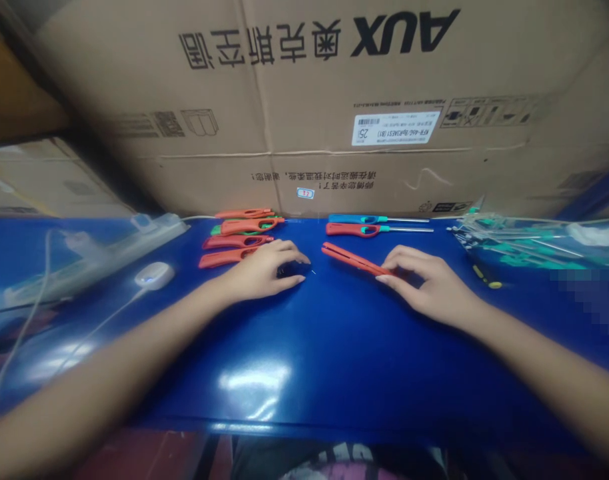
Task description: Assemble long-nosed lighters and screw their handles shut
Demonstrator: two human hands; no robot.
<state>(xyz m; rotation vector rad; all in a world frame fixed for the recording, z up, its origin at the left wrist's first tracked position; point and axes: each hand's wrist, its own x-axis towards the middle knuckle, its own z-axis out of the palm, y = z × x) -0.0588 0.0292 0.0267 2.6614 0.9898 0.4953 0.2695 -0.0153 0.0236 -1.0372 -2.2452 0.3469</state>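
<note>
My right hand [427,283] rests on the blue table [304,360] with its fingers pinched on the near end of an orange lighter shell [352,259] that lies slanted. My left hand [264,270] lies curled over a small dark part [290,269] with a thin wire tip; the fingers are closed about it. Just left of that hand is a row of several orange lighter shells [237,237]. Behind the middle lie a blue stick lighter [372,219] and an orange stick lighter [374,230], each with a metal tube.
A large cardboard box [304,100] stands along the table's back. Clear bags of green parts [524,243] lie at the right, with a small yellow-and-black piece [487,277] beside them. At the left are a white oval device [154,275] with a cable and a clear plastic bag [84,257].
</note>
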